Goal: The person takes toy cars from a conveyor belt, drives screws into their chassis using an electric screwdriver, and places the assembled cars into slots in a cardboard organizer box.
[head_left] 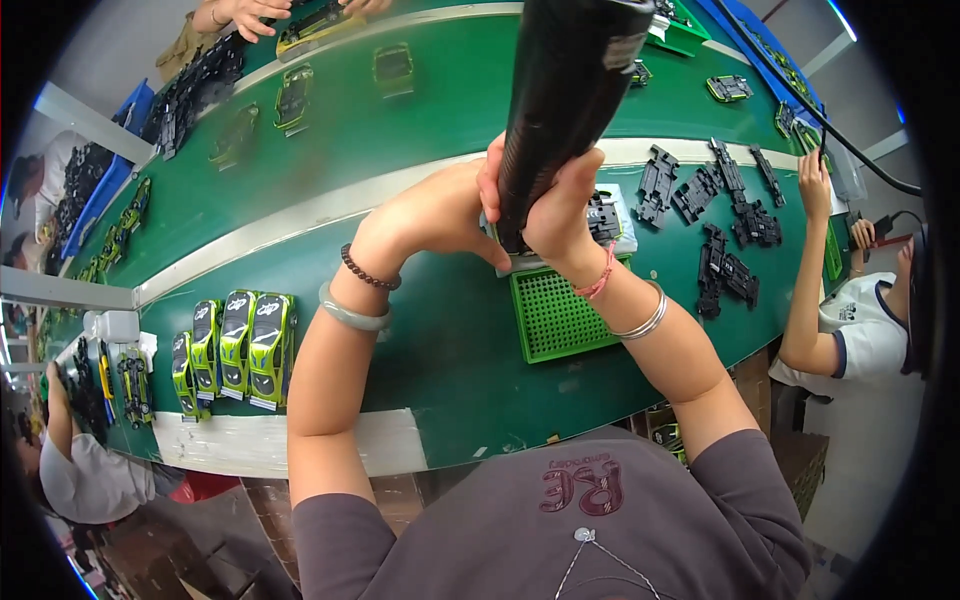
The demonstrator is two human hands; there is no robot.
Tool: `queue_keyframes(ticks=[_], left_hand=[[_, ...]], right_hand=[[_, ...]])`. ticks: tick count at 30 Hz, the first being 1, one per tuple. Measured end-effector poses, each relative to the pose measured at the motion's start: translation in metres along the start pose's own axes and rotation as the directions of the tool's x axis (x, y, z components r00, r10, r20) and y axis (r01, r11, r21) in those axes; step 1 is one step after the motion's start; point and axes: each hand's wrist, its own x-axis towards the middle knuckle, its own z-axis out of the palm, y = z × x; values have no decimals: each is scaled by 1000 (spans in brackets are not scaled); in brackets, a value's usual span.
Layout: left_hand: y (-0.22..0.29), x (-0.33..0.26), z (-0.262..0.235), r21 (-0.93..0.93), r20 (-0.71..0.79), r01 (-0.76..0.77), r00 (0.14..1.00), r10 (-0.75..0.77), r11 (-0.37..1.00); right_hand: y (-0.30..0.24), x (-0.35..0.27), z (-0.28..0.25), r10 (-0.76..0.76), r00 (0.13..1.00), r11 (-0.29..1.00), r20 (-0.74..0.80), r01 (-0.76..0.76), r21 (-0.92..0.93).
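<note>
A thick black electric screwdriver stands upright, slightly tilted, in front of me. My right hand is wrapped around its lower part. Beside its lower end my left hand curves in, thumb reaching down to the edge of a pale block; its other fingers are hidden behind the tool. What that hand grips, if anything, I cannot make out. On the white block to the right of the tool lies a black toy car chassis, partly covered by my right hand. Just below is a green perforated basket.
Green and black toy car bodies stand in a row at left. Several loose black chassis lie at right. Beyond the pale rail, toy cars sit on the green belt. Co-workers' hands are at right, far left and top left.
</note>
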Motion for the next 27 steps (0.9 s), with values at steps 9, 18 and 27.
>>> queue_keyframes(ticks=[9,18,27], left_hand=[[4,2,4,49,-18,22,1000,-21,999],[-5,6,7,293,-3,-73,997,77,953],[14,-11,-38,-449,-237,-111,972,2,887]], right_hand=[[-1,0,-4,-41,997,999,-58,39,-27],[-70,-51,-81,-224,914,971,-339,239,3],[-29,-113,-137,-109,880,993,-461,75,-93]])
